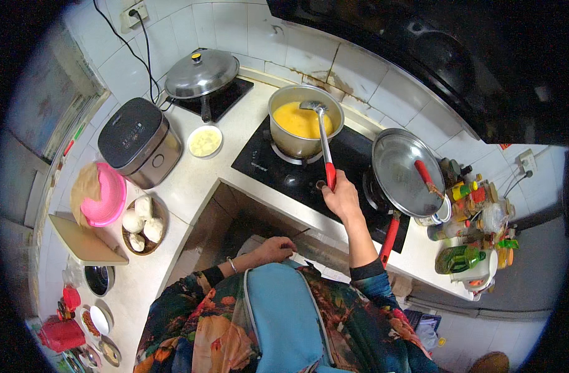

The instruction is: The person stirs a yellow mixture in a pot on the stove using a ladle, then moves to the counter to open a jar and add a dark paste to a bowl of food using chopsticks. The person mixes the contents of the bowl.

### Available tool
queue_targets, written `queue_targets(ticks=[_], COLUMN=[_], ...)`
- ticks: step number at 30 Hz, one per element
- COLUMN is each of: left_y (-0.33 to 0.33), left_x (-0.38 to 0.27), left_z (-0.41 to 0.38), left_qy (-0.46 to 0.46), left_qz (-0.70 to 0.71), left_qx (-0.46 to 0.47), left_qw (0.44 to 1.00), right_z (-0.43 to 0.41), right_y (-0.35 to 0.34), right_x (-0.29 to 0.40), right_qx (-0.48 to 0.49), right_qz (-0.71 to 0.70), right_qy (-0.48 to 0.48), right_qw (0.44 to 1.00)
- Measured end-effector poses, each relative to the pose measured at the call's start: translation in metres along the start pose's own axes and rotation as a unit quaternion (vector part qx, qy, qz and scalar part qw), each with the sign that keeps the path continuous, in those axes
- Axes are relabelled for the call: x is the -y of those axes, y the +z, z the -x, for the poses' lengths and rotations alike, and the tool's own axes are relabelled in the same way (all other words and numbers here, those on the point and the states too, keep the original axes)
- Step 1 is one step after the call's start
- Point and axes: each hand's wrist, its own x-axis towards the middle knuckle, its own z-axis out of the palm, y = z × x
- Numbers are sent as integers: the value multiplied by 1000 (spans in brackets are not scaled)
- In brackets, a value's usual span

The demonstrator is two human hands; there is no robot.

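Observation:
My right hand (pixel 341 196) grips the red handle of a metal ladle (pixel 322 135), whose head rests at the surface of a yellow soup or porridge (pixel 293 119). That liquid is in a deep metal pot (pixel 296 145) on the left burner of a black gas hob (pixel 261 161). My left hand (pixel 275 248) is near my waist, in front of the counter edge, its fingers loosely bent and nothing seen in it. Right of the pot, a wok or pan with a glass lid (pixel 401 170) sits on the other burner, its red handle towards me. A bowl of pale yellow chunks (pixel 205 141) stands left of the hob.
A lidded pan (pixel 201 77) sits on a black cooktop at the back left. Nearby are a rice cooker (pixel 139 140), a pink colander (pixel 109 200) and a basket of white buns (pixel 144 224). Bottles and jars (pixel 461 259) crowd the right end. A range hood (pixel 405 56) overhangs the wall side.

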Motion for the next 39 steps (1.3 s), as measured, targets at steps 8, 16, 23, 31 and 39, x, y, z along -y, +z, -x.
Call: queue_targets(ticks=[8,16,23,31,39], left_y=[10,-36,-86,-222,-226], left_x=[25,1,-34,-189,-319], left_z=[-6,-35,-61,-29,-2], left_qy=[53,89,72,209,492], left_qz=[154,186,341,46,191], left_qx=[-27,109,324,369,395], left_qw=[986,972,879,905,752], right_z=[6,2,15,15,9], right_y=[-1,9,18,29,22], right_x=[-6,-13,23,35,24], right_qx=[-53,8,110,64,101], right_qz=[13,-240,-544,-445,-479], right_qy=[-37,-30,111,115,197], right_qw=[998,970,824,886,849])
